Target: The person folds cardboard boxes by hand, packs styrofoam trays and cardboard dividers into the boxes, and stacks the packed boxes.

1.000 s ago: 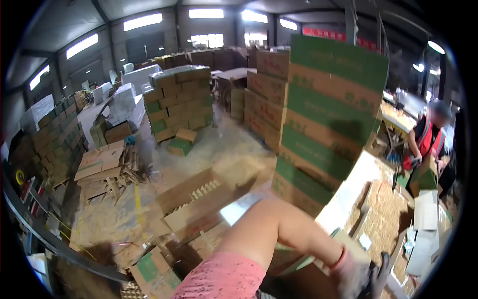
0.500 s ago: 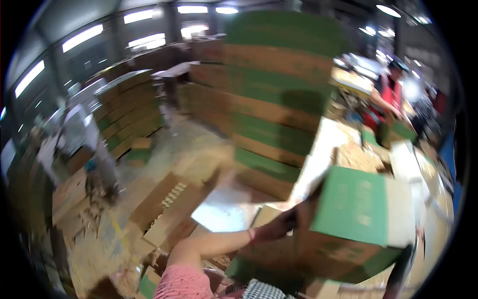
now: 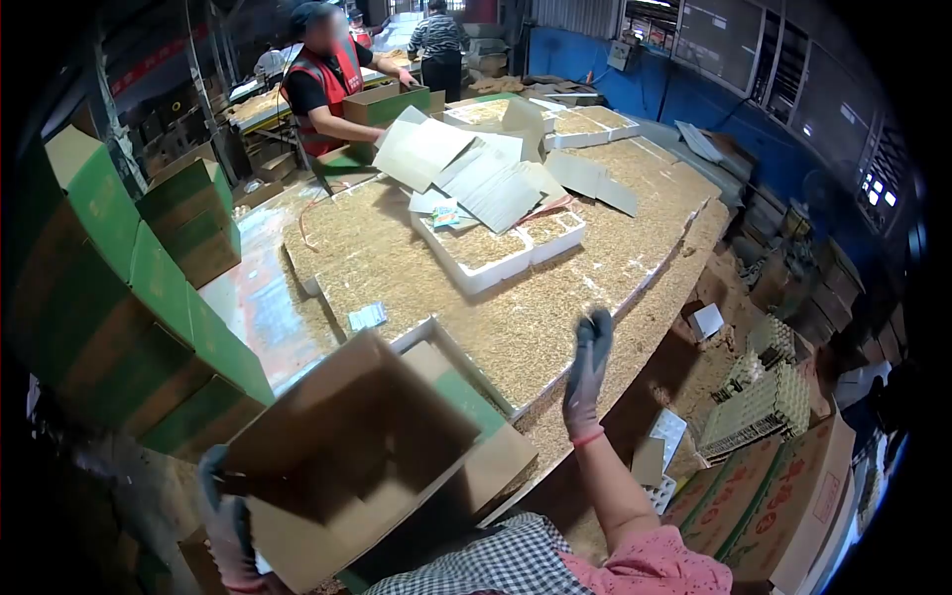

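An open cardboard box (image 3: 347,436) is tilted in front of me, its brown inside facing me with nothing visible in it. My left hand (image 3: 230,526), in a dark glove, grips the box at its left edge. My right hand (image 3: 588,372), also gloved, is held apart from the box over the table's near edge, fingers stretched out and holding nothing. Behind the box, a white-walled tray (image 3: 466,372) has green and brown cardboard in it.
A large table (image 3: 397,258) covered in grain-like husks bears foam trays (image 3: 496,273) and loose cardboard sheets (image 3: 486,178). Green-brown boxes (image 3: 149,288) are stacked at left. Egg-tray stacks (image 3: 759,412) and printed cartons (image 3: 764,496) stand at right. A co-worker (image 3: 332,89) handles a box across the table.
My view has swung right, towards the table. The box in front now shows its open inside rather than its green outside. My right hand is now away from the box; my left stays on it.
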`<move>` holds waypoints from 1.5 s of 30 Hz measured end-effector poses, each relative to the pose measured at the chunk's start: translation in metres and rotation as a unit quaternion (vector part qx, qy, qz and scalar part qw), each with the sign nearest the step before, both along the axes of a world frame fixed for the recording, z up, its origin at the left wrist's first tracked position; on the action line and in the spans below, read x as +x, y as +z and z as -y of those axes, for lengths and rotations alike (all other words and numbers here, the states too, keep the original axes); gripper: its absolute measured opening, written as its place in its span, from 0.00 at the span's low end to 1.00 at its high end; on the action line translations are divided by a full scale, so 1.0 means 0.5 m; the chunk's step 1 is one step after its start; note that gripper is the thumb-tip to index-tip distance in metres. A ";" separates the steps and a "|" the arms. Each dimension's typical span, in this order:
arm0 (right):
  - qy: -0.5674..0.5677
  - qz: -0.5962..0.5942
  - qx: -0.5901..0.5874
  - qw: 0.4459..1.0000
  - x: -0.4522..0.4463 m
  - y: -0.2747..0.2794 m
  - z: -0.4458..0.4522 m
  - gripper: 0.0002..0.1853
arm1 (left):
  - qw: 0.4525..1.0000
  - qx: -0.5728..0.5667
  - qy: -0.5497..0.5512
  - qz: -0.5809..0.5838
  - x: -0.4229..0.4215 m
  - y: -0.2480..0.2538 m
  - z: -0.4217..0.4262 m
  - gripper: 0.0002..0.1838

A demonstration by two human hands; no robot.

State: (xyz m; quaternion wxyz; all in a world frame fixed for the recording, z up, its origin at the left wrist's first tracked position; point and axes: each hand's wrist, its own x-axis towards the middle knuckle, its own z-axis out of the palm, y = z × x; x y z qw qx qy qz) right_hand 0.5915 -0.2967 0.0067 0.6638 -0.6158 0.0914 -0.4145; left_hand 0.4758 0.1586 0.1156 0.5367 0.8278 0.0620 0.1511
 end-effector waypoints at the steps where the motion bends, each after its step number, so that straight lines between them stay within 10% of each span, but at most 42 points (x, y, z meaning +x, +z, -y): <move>1: -0.030 0.001 0.128 0.991 0.013 -0.102 0.034 0.24 | 0.991 -0.124 -0.023 0.054 0.016 -0.030 -0.003 0.28; 5: -0.030 -0.461 -0.003 0.887 0.023 -0.356 -0.001 0.53 | 0.999 -0.017 0.026 -0.028 0.056 -0.102 -0.096 0.24; 15: -0.012 -0.174 0.085 0.981 0.012 -0.262 -0.057 0.49 | 0.993 -0.115 -0.019 -0.021 0.070 -0.184 -0.187 0.21; 18: 0.126 -0.075 0.415 0.898 -0.055 -0.028 -0.066 0.37 | 0.983 -0.181 -0.025 -0.004 0.066 -0.187 -0.176 0.18; 19: 0.162 -0.047 0.398 0.902 -0.040 -0.176 0.005 0.33 | 0.986 -0.165 -0.009 0.020 0.062 -0.182 -0.170 0.15; 24: 0.328 -0.102 0.473 0.811 -0.144 -0.031 0.073 0.26 | 0.992 -0.122 0.000 0.036 0.074 -0.162 -0.164 0.20; 29: 0.433 -0.124 0.381 0.808 -0.128 0.139 0.080 0.18 | 0.994 -0.091 0.034 -0.040 0.137 -0.062 -0.085 0.28; 30: 0.409 -0.118 0.179 0.887 -0.094 0.109 0.112 0.20 | 0.991 -0.125 -0.013 -0.046 0.151 -0.043 -0.081 0.27; 32: 0.301 0.013 -0.417 0.858 -0.066 0.169 0.123 0.23 | 0.995 -0.076 -0.061 -0.008 0.172 -0.008 -0.054 0.26; 34: 0.472 -0.026 -0.249 0.845 -0.056 0.302 0.043 0.28 | 0.994 0.012 -0.082 0.073 0.213 -0.020 -0.037 0.26; 37: 0.588 -0.250 0.092 0.764 0.022 0.305 -0.057 0.28 | 0.982 -0.140 -0.124 0.036 0.193 0.036 0.049 0.27; 39: 0.607 -0.246 -0.014 0.755 0.016 0.296 -0.145 0.32 | 0.992 -0.020 -0.105 0.069 0.173 0.047 0.046 0.27; 40: 0.631 -0.257 0.002 0.732 0.019 0.275 -0.163 0.33 | 0.968 -0.188 -0.160 0.054 0.170 0.017 0.005 0.22; 42: 0.646 -0.250 -0.057 0.719 0.065 0.183 -0.210 0.33 | 0.979 -0.167 -0.114 0.007 0.144 -0.037 -0.045 0.20; 45: 0.643 -0.358 -0.367 0.569 0.180 0.066 -0.270 0.29 | 0.988 -0.134 -0.071 0.035 0.112 -0.047 -0.058 0.21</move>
